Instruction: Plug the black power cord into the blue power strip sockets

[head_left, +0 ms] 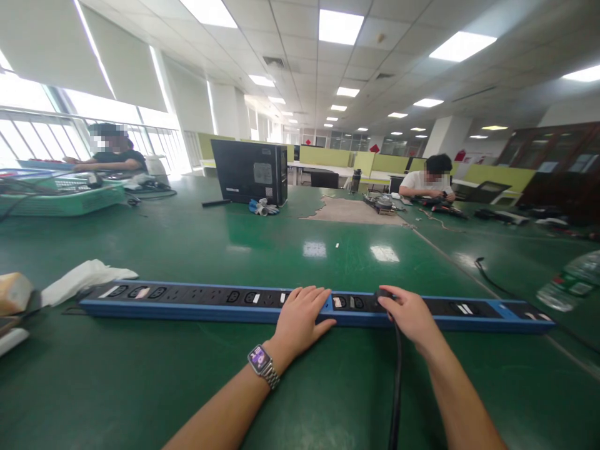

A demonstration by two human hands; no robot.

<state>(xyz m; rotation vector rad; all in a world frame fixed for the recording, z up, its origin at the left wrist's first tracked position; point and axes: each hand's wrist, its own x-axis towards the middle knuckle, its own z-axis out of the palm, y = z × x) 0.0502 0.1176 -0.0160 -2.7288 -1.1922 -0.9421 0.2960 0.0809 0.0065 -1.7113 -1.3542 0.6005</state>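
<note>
A long blue and black power strip (187, 312) with rows of sockets lies across the green table. My left hand (302, 319) rests flat over its middle, fingers on the top face and thumb pointing right; a watch is on that wrist. Right of it, my right hand (407, 312) pinches a black plug (384, 294) between thumb and fingers, at the sockets on the strip's top. From the plug a black cable (397, 381) runs down toward the near edge of the view. Whether the plug is fully seated cannot be made out.
White cloth (89, 278) touches the strip's left end area. A plastic bottle (574, 281) lies at the right, near a thin cable (492, 284). Farther back are a black computer case (248, 172), gloves (264, 207) and a green basket (70, 201). Two people sit at the far sides.
</note>
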